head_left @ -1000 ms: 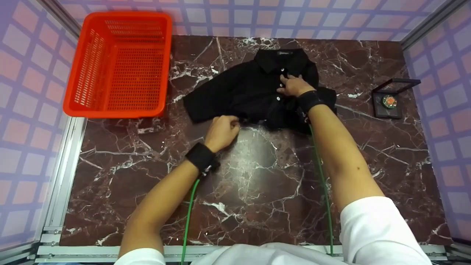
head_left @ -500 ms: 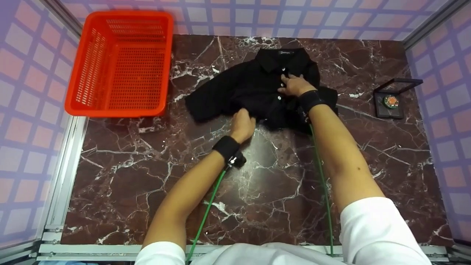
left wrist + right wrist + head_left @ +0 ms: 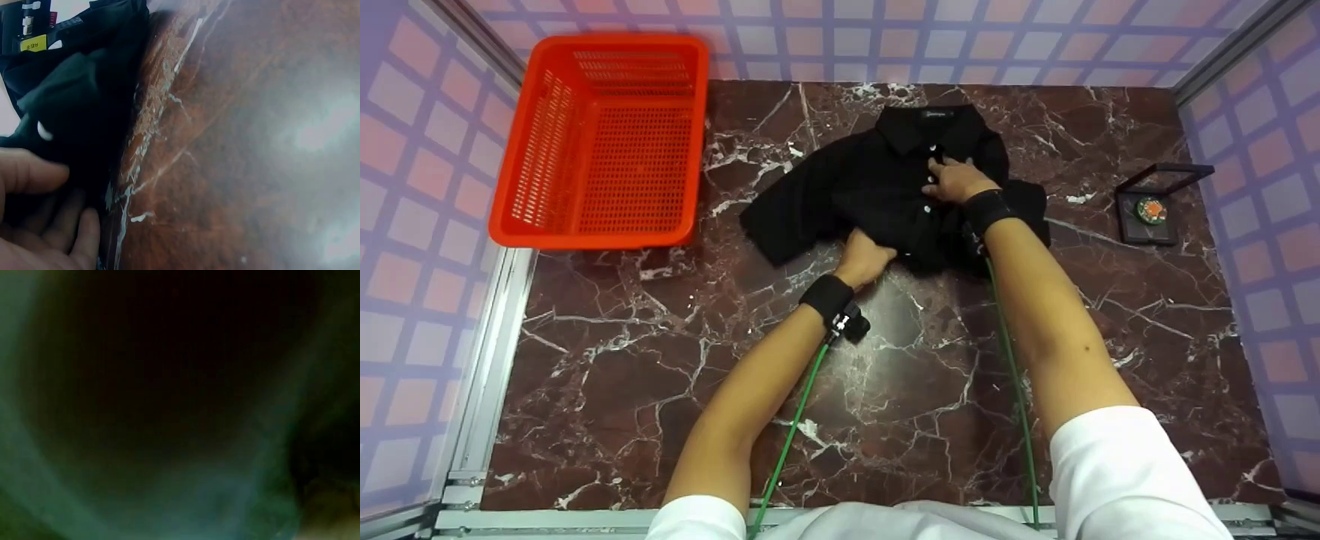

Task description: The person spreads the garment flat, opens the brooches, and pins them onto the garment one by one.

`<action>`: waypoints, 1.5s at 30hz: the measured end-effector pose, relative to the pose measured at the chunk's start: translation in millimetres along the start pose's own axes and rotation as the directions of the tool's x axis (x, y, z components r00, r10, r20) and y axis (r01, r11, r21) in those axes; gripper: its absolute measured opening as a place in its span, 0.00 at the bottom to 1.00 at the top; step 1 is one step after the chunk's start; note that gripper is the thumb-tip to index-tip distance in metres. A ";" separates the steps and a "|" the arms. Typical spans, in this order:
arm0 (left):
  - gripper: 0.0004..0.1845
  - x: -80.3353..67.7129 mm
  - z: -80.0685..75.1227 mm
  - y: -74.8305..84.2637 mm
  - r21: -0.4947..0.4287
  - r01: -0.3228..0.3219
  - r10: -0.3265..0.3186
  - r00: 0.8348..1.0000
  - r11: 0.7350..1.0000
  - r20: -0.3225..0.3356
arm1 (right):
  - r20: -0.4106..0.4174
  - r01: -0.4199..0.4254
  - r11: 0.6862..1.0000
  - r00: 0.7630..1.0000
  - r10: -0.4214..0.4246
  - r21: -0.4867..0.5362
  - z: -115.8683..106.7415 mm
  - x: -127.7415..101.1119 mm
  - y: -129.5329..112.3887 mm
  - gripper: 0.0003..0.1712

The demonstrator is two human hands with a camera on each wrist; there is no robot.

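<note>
Basket left of shirt, case right

Your dark red marbled desk with pale veins, a black buttoned shirt spread across its far middle, a red basket at your far left, an open black box toward your right.

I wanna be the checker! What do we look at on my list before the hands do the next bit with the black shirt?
1. Left hand at the black shirt's lower edge: ok, touching it.
2. Right hand on the shirt front: ok.
3. Shirt smooth all over: not ok, its lower part is rumpled.
4. White buttons all done up: cannot tell.
5. Red basket apart from the shirt: ok.
6. Little black case apart from the shirt: ok.
</note>
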State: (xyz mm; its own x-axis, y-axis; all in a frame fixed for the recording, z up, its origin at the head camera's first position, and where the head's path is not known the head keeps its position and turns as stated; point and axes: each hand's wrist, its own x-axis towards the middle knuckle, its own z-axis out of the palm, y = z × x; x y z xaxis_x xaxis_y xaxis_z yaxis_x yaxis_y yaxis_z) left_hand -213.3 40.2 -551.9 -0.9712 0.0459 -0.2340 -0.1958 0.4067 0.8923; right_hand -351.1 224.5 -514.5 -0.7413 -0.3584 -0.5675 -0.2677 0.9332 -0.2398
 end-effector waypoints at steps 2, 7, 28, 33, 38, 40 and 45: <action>0.27 -1.1 0.2 -0.3 -0.009 -0.007 0.007 0.999 1.000 0.035 | 0.004 0.000 1.000 1.000 0.000 0.003 -0.1 -0.7 0.0 0.39; 0.30 -2.6 0.1 0.0 0.014 -0.039 0.037 0.995 0.999 0.093 | 0.000 -0.001 1.000 1.000 0.001 0.004 -0.3 -2.4 0.3 0.39; 0.17 -34.4 -16.2 -8.5 -0.149 -0.071 0.099 0.977 0.986 0.191 | 0.023 -0.032 0.999 0.999 0.031 0.040 -2.5 -2.2 -2.7 0.40; 0.20 -48.0 -18.9 -6.7 -0.189 -0.045 0.085 0.974 0.981 0.211 | 0.025 -0.040 0.998 0.999 0.039 0.040 -1.2 -0.5 -1.2 0.41; 0.23 -57.3 -21.2 -6.8 -0.216 -0.012 0.051 0.983 0.976 0.176 | 0.036 -0.059 0.996 0.998 0.056 0.063 -2.1 -1.2 -1.6 0.41; 0.23 -60.6 -21.0 -6.4 -0.203 0.012 0.018 0.990 0.979 0.142 | 0.040 -0.061 0.996 0.998 0.058 0.064 -2.2 -0.8 -1.6 0.41; 0.14 -66.7 -18.1 -3.9 -0.327 0.076 -0.044 0.994 0.942 0.103 | 0.062 -0.078 0.995 0.995 0.074 0.066 -2.9 -1.1 -1.0 0.41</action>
State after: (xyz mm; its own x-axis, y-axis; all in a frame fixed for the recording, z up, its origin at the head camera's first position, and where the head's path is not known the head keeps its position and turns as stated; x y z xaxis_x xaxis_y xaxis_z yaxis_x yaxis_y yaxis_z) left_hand -150.2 19.0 -532.8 -0.9423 0.1216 -0.3120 -0.3028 0.0882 0.9490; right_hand -351.8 224.1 -511.3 -0.7192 -0.2890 -0.6318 -0.1678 0.9547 -0.2457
